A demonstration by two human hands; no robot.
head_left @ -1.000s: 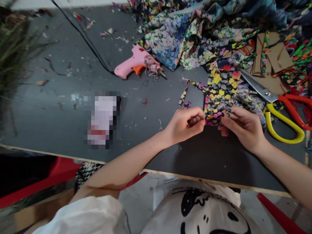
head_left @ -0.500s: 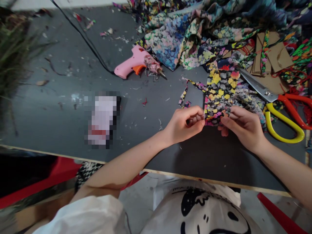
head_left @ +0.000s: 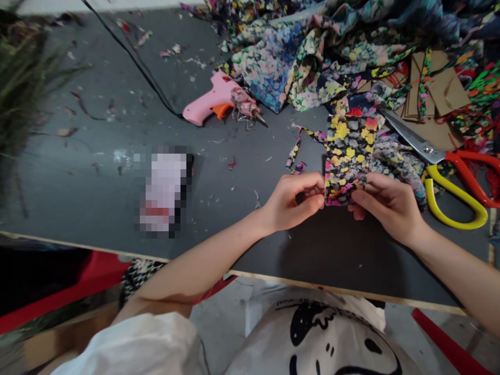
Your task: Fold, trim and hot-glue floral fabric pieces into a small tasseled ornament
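Note:
A rectangular piece of floral fabric point(head_left: 348, 151), black with yellow, grey and pink flowers, is held between both hands. My left hand point(head_left: 299, 200) pinches its lower left edge between thumb and fingers. At the lower right corner my right hand point(head_left: 390, 203) grips it, thumb on top and fingertips showing underneath. Just left of the piece lies a thin fabric strip point(head_left: 296, 148). To the right of my right hand rest large scissors point(head_left: 433, 156) with one red and one yellow handle loop.
A pink glue gun point(head_left: 219, 99) with an orange trigger and black cord lies up the grey table point(head_left: 234, 208). A blurred-out phone-like object point(head_left: 166, 192) is at left. Heaped floral cloth point(head_left: 273, 62) and cardboard pieces point(head_left: 445, 91) cover the back right. Dry grass point(head_left: 27, 94) sits far left.
The fabric piece has shifted slightly left and toward me in both hands. My left hand has moved a little left with it; the grips look the same.

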